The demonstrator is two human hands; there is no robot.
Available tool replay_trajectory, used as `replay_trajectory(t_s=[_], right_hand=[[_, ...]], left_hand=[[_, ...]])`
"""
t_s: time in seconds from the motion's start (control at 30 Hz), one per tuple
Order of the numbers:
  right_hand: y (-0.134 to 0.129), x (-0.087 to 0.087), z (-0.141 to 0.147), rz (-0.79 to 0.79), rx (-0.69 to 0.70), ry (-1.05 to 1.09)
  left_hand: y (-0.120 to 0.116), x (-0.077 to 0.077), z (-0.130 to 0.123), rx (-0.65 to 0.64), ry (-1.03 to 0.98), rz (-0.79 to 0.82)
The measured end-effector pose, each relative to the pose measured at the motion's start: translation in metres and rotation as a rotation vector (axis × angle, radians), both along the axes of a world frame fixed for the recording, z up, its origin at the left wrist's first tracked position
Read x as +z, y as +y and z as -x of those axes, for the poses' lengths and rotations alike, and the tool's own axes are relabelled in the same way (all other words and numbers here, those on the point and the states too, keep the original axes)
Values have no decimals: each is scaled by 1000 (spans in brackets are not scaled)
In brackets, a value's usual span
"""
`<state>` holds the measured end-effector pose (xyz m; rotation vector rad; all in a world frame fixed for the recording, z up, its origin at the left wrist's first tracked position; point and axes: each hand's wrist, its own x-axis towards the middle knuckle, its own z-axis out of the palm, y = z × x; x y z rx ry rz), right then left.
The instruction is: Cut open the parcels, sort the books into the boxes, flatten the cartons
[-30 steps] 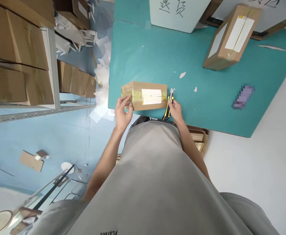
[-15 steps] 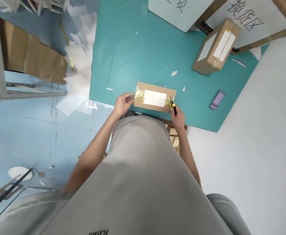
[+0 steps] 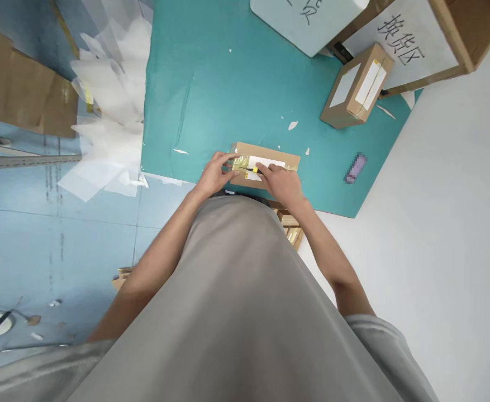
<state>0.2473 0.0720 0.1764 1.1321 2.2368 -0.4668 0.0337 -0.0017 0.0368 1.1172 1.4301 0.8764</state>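
Note:
A small cardboard box [image 3: 293, 162] lies near the front edge of the green-topped table [image 3: 203, 89]. It has a white label [image 3: 278, 164] on top and clear yellowish tape [image 3: 240, 161] at its left end. My left hand [image 3: 213, 176] grips that left end, thumb at the near side and fingers over the tape. In my right hand [image 3: 284, 183] is a black and yellow utility knife [image 3: 255, 170], its blade pointing left onto the tape by the label's left edge. The right palm hides part of the box's near side and label.
Another labelled cardboard box [image 3: 341, 92] stands at the right, beside a white bin [image 3: 303, 19] and a board with handwriting [image 3: 399, 44]. A blurred purple item [image 3: 356, 168] and paper scraps [image 3: 293, 125] lie on the table. White sheets [image 3: 110, 117] hang off its left side.
My right hand has moved the utility knife from the box's right end leftward across the label to the left-end tape. My left hand has come further over the box's left end.

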Motion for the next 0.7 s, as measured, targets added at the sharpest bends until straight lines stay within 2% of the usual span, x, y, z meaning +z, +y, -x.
replay_trajectory(t_s=[0.2,0.53,0.7], right_hand=[[9,-5,18,-23,82,-32],[7,-6,21,-32,52,-37],[11,-4,22,-17,154,-57]], left_hand=[[0,-2,-1,13,-22,2],[0,2,-1,36,-52,26],[-1,4,-2,55,-54,37]])
